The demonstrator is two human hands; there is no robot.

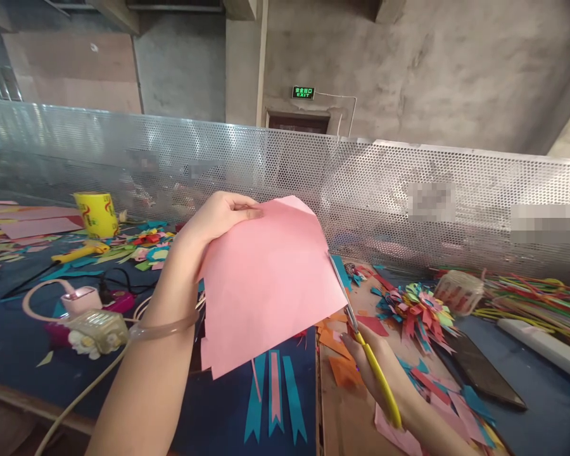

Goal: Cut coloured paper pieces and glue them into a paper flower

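Note:
A large sheet of pink paper point(270, 278) is held up above the table by my left hand point(228, 215), whose fingers pinch its upper left edge. My right hand point(373, 361) grips yellow-handled scissors point(377, 380). Their blades lie along the right edge of the pink paper, pointing up and away. Part of the blades is hidden by the sheet, so I cannot tell how far they are apart. Below the paper, blue ribbon strips point(294, 399) with notched ends lie on the table, one with a pink strip point(275, 392) on top.
A yellow cup point(96, 215), a yellow glue gun point(80, 252) and a charger with cables point(82, 300) stand left. On the right are a paper flower cluster point(415, 304), a clear jar point(460, 291), a phone point(484, 370) and a power strip point(546, 345). A perforated metal screen point(370, 183) runs behind.

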